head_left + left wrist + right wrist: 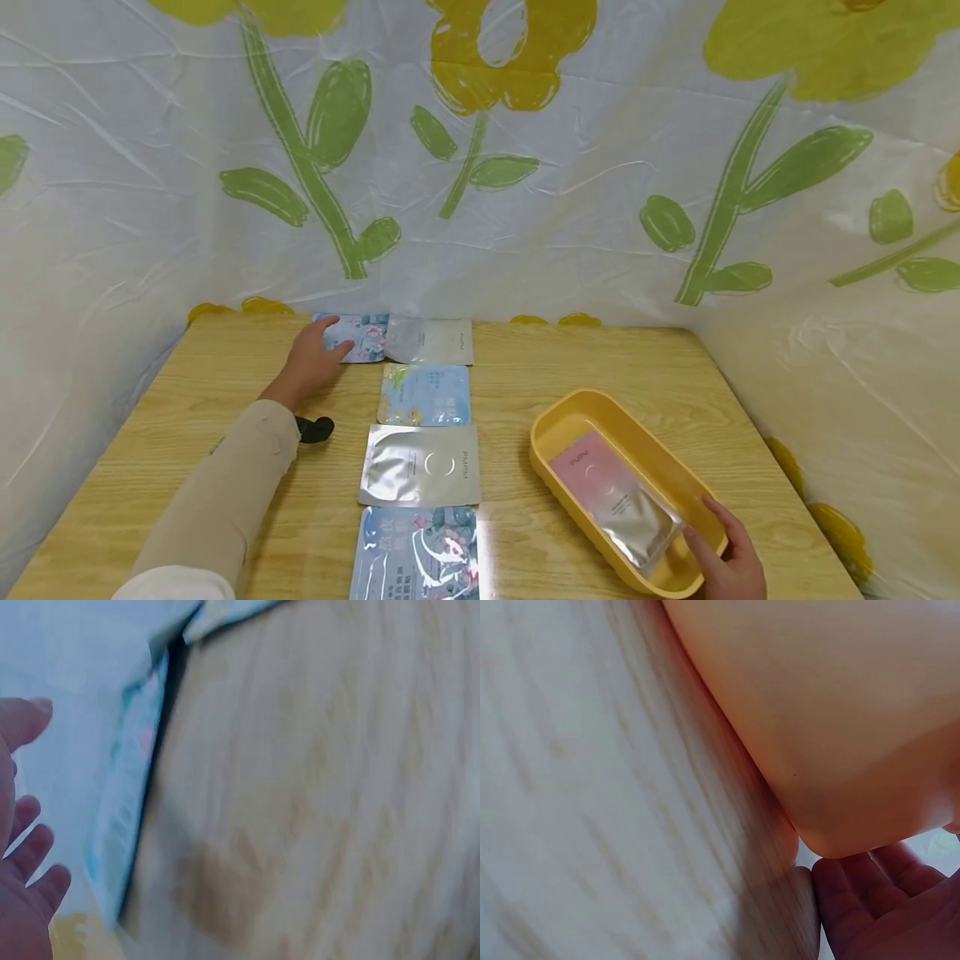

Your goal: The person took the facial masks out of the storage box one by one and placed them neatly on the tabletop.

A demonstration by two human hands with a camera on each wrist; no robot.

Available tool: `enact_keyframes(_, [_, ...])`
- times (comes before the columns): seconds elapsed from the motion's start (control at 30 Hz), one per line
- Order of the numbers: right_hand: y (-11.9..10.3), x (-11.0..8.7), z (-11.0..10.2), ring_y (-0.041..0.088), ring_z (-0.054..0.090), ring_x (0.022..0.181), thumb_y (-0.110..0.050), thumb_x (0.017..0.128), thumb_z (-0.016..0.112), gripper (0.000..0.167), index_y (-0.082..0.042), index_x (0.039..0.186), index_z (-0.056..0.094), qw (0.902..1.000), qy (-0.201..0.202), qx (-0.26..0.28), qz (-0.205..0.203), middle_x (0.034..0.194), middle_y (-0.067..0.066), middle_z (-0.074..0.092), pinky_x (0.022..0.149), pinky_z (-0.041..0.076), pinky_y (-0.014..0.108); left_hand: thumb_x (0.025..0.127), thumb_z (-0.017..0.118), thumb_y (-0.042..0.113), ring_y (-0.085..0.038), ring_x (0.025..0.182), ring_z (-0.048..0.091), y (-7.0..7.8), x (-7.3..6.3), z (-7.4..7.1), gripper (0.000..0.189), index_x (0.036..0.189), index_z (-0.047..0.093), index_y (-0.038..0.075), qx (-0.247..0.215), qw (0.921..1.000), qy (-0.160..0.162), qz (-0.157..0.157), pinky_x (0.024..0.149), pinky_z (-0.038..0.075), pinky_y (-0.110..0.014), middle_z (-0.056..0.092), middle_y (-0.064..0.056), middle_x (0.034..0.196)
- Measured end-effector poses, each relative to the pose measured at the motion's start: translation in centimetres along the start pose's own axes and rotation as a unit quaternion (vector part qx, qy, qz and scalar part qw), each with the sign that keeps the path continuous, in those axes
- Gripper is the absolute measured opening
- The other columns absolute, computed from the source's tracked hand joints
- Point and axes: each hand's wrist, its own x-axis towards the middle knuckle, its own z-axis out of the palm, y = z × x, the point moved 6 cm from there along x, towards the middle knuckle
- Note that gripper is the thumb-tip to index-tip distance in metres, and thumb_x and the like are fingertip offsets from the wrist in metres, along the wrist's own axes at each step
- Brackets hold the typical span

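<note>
Floral packet [367, 337], left fingers [324, 323] perhaps touching; tray [602, 413], right fingers [729, 523] gripping

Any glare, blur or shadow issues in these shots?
Head: fairly sharp, but glare streaks the nearest blue packet. Left wrist: blurred, the wooden table's grain smeared. Right wrist: soft detail, a shadow darkening the table beside the right hand.

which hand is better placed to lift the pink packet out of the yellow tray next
Probably the right hand: it grips the near end of the yellow tray, thumb by the pink packet. The left hand is away at the far floral packet.
</note>
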Motion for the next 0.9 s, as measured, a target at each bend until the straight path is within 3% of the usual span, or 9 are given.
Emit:
enact_keyframes(0.2, [0.1, 0.0, -0.1, -0.001, 0.062, 0.083, 0.001, 0.091, 0.070, 0.046, -0.029, 0.126, 0.067, 1.0000, 0.000, -0.003, 0.004, 0.099, -0.021, 0.064, 0.060, 0.055, 0.023, 0.100, 0.062, 0.034, -0.041, 0.140, 0.034, 3.4, 0.0, 0.3, 0.072, 0.157, 0.028, 0.005, -0.066, 0.9977, -0.005, 0.015, 0.105, 0.038, -0.059, 0.031, -0.022, 0.157])
enact_keyframes(0.37, [0.0, 0.0, -0.1, -0.002, 0.061, 0.083, -0.002, 0.091, 0.071, 0.046, -0.028, 0.128, 0.065, 0.9999, 0.003, -0.013, 0.006, 0.099, -0.022, 0.063, 0.060, 0.055, 0.022, 0.098, 0.064, 0.039, -0.034, 0.141, 0.036, 6.8, -0.2, 1.2, 0.077, 0.159, 0.025, 0.013, -0.106, 0.9933, -0.040, 0.019, 0.101, 0.044, -0.055, 0.027, -0.013, 0.161])
enact_keyframes(0.47, [0.0, 0.0, -0.2, -0.003, 0.060, 0.083, -0.004, 0.091, 0.073, 0.046, -0.029, 0.129, 0.065, 0.9996, 0.006, -0.024, 0.012, 0.099, -0.024, 0.062, 0.060, 0.055, 0.022, 0.097, 0.066, 0.044, -0.031, 0.142, 0.037, 8.8, -0.4, 2.1, 0.080, 0.159, 0.025, 0.016, -0.118, 0.9906, -0.063, 0.029, 0.103, 0.043, -0.052, 0.026, -0.010, 0.162])
enact_keyframes(0.7, [0.0, 0.0, -0.2, -0.005, 0.059, 0.083, -0.004, 0.092, 0.072, 0.045, -0.028, 0.129, 0.063, 0.9991, 0.010, -0.039, 0.014, 0.100, -0.026, 0.060, 0.061, 0.054, 0.020, 0.096, 0.068, 0.040, -0.029, 0.140, 0.040, 13.0, -1.4, 4.3, 0.074, 0.157, 0.032, 0.018, -0.139, 0.9820, -0.102, 0.078, 0.105, 0.042, -0.050, 0.032, -0.006, 0.160])
enact_keyframes(0.9, [-0.2, 0.0, 0.0, -0.004, 0.060, 0.084, 0.000, 0.092, 0.069, 0.045, -0.031, 0.125, 0.065, 0.9997, 0.000, -0.023, 0.001, 0.100, -0.025, 0.061, 0.061, 0.054, 0.020, 0.097, 0.067, 0.037, -0.026, 0.139, 0.041, 16.1, -2.1, 6.0, 0.070, 0.155, 0.035, 0.017, -0.134, 0.9763, -0.117, 0.124, 0.110, 0.036, -0.046, 0.035, -0.004, 0.158])
